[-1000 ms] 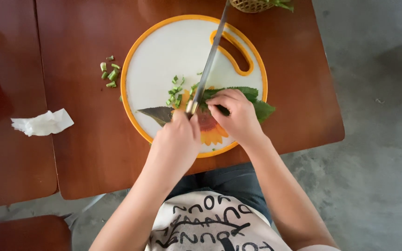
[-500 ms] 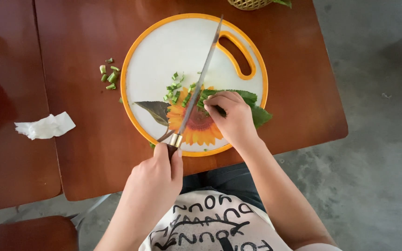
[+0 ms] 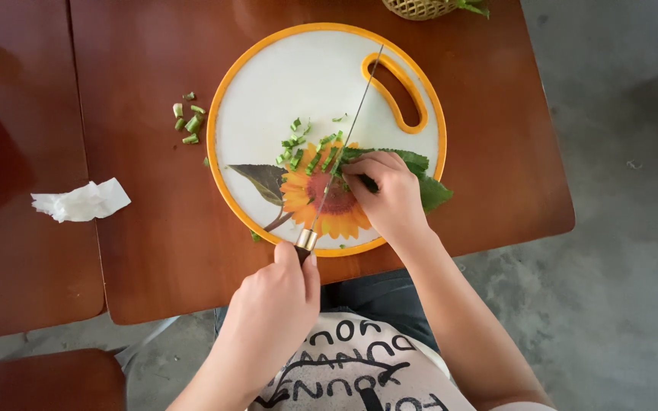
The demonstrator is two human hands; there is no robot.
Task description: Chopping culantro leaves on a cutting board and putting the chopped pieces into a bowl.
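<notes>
Left hand (image 3: 276,293): clenched on knife (image 3: 342,152) handle, near table edge. Right hand (image 3: 387,194): fingers curled, pinning leafy greens (image 3: 424,179) on round orange-rimmed cutting board (image 3: 268,84), right of blade. Chopped green pieces (image 3: 308,148): left of blade. Wooden table (image 3: 154,228). Crumpled tissue (image 3: 80,201): far left.

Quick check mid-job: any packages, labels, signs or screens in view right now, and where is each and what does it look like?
No packages, signs or screens.
Printed picture on the round cutting board: a sunflower, orange and yellow with a grey-green leaf, on the near half, partly under the right hand and the knife.
Dark lettering on the person's white shirt, bottom centre, beside the left hand.
</notes>
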